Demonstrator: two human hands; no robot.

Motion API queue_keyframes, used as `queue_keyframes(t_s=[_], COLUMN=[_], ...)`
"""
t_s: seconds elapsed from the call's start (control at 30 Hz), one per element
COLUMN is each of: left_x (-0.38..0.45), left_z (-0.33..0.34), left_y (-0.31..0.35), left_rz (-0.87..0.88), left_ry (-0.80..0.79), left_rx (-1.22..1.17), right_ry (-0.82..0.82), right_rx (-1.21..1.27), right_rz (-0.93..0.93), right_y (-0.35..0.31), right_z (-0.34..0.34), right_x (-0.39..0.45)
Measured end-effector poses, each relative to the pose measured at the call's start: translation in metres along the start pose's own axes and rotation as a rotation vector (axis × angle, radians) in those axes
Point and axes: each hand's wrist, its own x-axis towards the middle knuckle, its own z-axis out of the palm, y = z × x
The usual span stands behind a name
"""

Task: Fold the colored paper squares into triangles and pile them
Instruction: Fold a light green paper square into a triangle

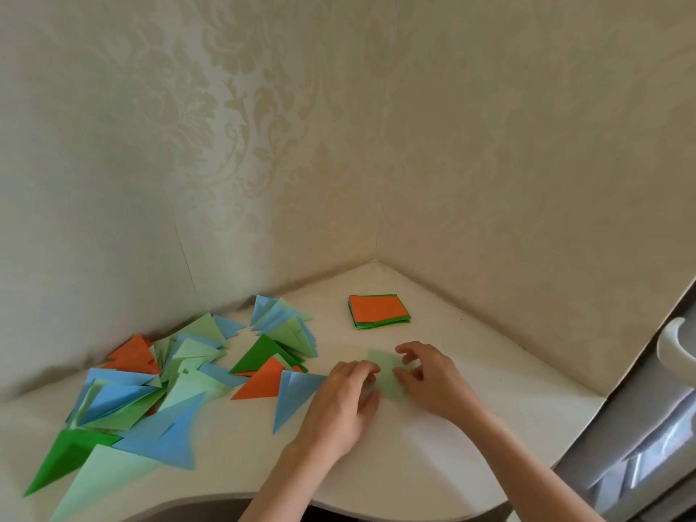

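Observation:
A pale green paper square (386, 374) lies flat on the white table (489, 389) between my two hands. My left hand (346, 397) curls its fingertips onto the sheet's left edge. My right hand (429, 374) bends its fingers over the sheet's right side and pinches its far right edge. A stack of unfolded squares (378, 311), orange on top with green beneath, sits behind the hands near the corner. Folded triangles (158, 386) in blue, light green, dark green and orange are scattered in a loose pile to the left.
Patterned walls (339, 145) meet in a corner right behind the table. The table's curved front edge (376, 510) runs below my forearms. A grey cabinet with a white handle (674, 344) stands at the right.

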Motion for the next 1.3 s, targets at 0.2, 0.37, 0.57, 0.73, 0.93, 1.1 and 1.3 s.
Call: queue_keyframes(t_s=[0.2, 0.37, 0.57, 0.73, 0.93, 1.1, 1.3], left_x=[0.003, 0.004, 0.003, 0.002, 0.000, 0.004, 0.019], left_z=[0.000, 0.004, 0.004, 0.000, 0.000, 0.010, 0.019], left_y=[-0.006, -0.007, -0.012, -0.017, -0.024, -0.017, -0.006], left_rz=[0.048, 0.069, 0.084, 0.067, -0.101, -0.153, -0.193], left_ry=[-0.082, -0.055, 0.034, -0.008, 0.052, 0.116, 0.145], left_rx=[0.136, 0.140, 0.173, 0.103, 0.012, 0.013, 0.013], right_ry=[-0.024, -0.047, -0.104, -0.035, 0.068, 0.125, 0.169], right_rx=[-0.083, -0.092, -0.120, -0.239, -0.130, -0.118, -0.242], right_rz=[0.042, 0.034, -0.084, -0.169, -0.170, -0.107, -0.062], right_y=[-0.001, -0.003, 0.004, 0.011, 0.013, 0.011, 0.009], right_z=[-0.004, -0.004, -0.012, -0.009, 0.001, 0.011, 0.016], right_x=[-0.006, -0.017, -0.025, -0.023, -0.015, -0.006, -0.003])
